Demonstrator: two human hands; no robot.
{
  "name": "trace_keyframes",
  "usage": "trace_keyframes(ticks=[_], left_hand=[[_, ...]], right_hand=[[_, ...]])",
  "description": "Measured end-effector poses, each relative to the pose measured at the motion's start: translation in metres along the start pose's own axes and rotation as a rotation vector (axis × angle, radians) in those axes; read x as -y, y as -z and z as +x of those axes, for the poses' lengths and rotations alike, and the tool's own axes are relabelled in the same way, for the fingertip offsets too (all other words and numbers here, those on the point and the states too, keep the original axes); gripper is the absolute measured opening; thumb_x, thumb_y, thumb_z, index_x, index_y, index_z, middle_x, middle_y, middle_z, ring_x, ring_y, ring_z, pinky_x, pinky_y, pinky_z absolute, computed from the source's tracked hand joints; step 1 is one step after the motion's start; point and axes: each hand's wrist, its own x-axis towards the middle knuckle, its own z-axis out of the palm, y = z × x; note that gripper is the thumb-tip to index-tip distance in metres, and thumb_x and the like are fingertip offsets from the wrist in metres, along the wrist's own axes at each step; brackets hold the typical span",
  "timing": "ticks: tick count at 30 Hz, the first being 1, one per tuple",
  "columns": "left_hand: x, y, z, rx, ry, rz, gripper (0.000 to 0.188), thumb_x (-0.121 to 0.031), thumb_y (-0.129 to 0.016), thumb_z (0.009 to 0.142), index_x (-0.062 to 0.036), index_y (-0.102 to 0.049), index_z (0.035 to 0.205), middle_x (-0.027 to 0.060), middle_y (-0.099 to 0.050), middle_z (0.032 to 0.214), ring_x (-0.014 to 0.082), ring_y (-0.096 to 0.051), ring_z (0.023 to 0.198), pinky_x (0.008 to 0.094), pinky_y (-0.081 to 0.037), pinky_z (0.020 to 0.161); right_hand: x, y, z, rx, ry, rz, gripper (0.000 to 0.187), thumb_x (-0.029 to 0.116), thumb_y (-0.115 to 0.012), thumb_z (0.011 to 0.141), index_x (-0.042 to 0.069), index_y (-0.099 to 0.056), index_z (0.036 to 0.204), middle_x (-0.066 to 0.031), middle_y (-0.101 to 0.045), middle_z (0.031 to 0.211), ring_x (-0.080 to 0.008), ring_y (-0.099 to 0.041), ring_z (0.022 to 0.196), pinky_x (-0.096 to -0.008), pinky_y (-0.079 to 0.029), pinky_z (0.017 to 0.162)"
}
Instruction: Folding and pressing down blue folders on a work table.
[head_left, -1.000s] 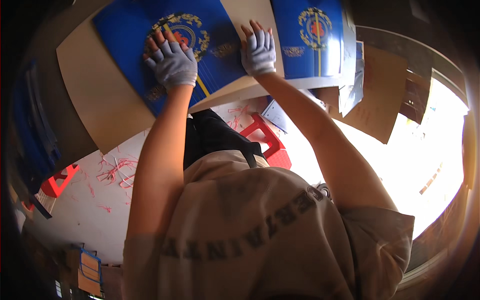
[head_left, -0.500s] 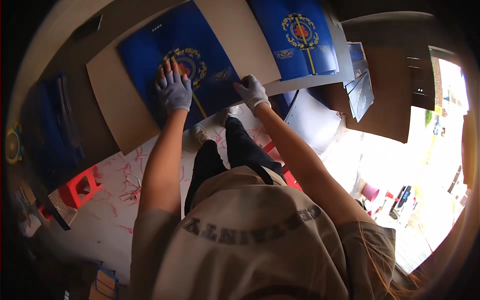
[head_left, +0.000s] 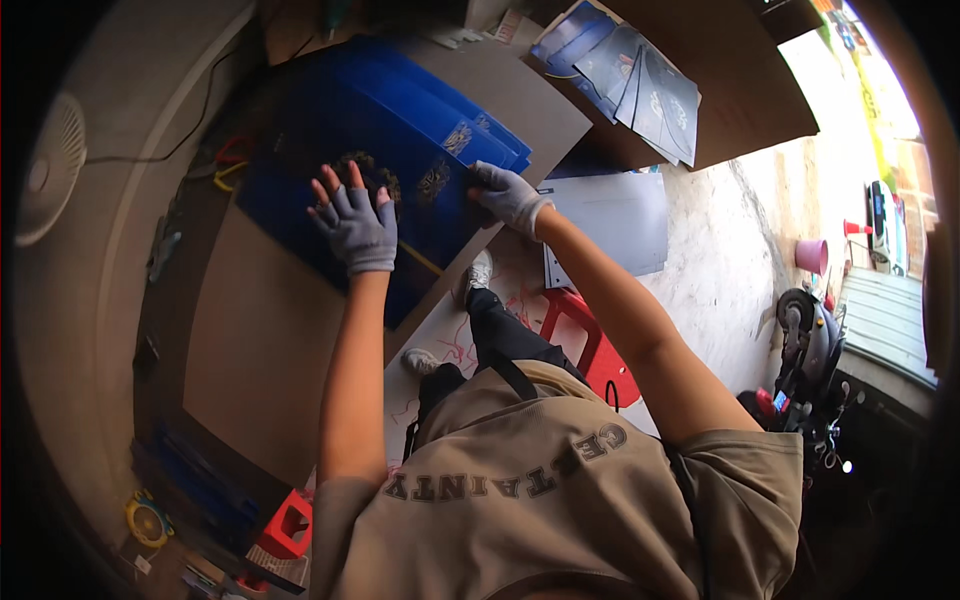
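Note:
A blue printed sheet (head_left: 290,185) with gold ornament lies at a slant over other blue sheets (head_left: 440,95), whose edges show beyond its far right side. My left hand (head_left: 360,228), in a grey fingerless glove, is spread over the sheet's middle and partly hides its round emblem. Whether the palm presses on it is unclear. At the right edge, my gloved right hand (head_left: 508,197) has its fingers closed on the blue sheet; the fingertips are partly hidden.
Brown cardboard (head_left: 265,330) covers the work surface. Fanned leaflets (head_left: 640,90) lie on another board at the far right. Below are pale sheets (head_left: 615,225) and a red stool (head_left: 600,360). A white fan (head_left: 52,170) stands left, a pink bucket (head_left: 811,256) right.
My view has swung to the right. The blue sheet has moved from bare cardboard to overlap the blue sheets at the right, both hands moving with it. My left fingers are spread wider.

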Motion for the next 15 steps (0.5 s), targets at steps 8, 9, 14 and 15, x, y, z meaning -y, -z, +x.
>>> trace_keyframes(ticks=[8, 9, 14, 15], left_hand=[[-0.021, -0.072, 0.023, 0.308, -0.018, 0.168, 0.059, -0.051, -0.028, 0.092, -0.0266, -0.021, 0.146, 0.0122, -0.012, 0.153, 0.0355, -0.013, 0.140, 0.0553, -0.011, 0.109], [-0.025, -0.069, 0.027, 0.315, -0.036, 0.162, 0.059, -0.051, -0.028, 0.092, -0.0267, -0.021, 0.146, 0.0124, -0.012, 0.153, 0.0356, -0.013, 0.140, 0.0553, -0.011, 0.109], [-0.023, -0.067, 0.028, 0.295, -0.031, 0.086, 0.058, -0.051, -0.029, 0.092, -0.0276, -0.023, 0.145, 0.0128, -0.013, 0.152, 0.0370, -0.013, 0.139, 0.0558, -0.011, 0.109], [-0.023, -0.066, 0.027, 0.295, -0.018, 0.091, 0.058, -0.051, -0.029, 0.092, -0.0276, -0.023, 0.145, 0.0128, -0.013, 0.152, 0.0370, -0.013, 0.139, 0.0558, -0.011, 0.109]], right_hand=[[-0.026, 0.036, 0.030, -0.500, 0.176, -0.361, 0.036, 0.012, -0.075, 0.070, 0.006, -0.061, 0.102, -0.0135, -0.067, 0.091, -0.0257, -0.065, 0.083, -0.0314, -0.051, 0.076], [-0.029, 0.039, 0.029, -0.516, 0.159, -0.265, 0.032, 0.011, -0.074, 0.071, 0.005, -0.062, 0.100, -0.0133, -0.067, 0.087, -0.0255, -0.065, 0.080, -0.0311, -0.051, 0.075], [-0.033, 0.035, 0.028, -0.614, 0.243, -0.475, 0.027, 0.006, -0.062, 0.079, 0.009, -0.061, 0.107, -0.0113, -0.062, 0.111, -0.0259, -0.063, 0.097, -0.0333, -0.050, 0.081], [-0.035, 0.029, 0.025, -0.601, 0.249, -0.479, 0.027, 0.006, -0.062, 0.079, 0.009, -0.061, 0.107, -0.0113, -0.062, 0.111, -0.0259, -0.063, 0.097, -0.0333, -0.050, 0.081]])
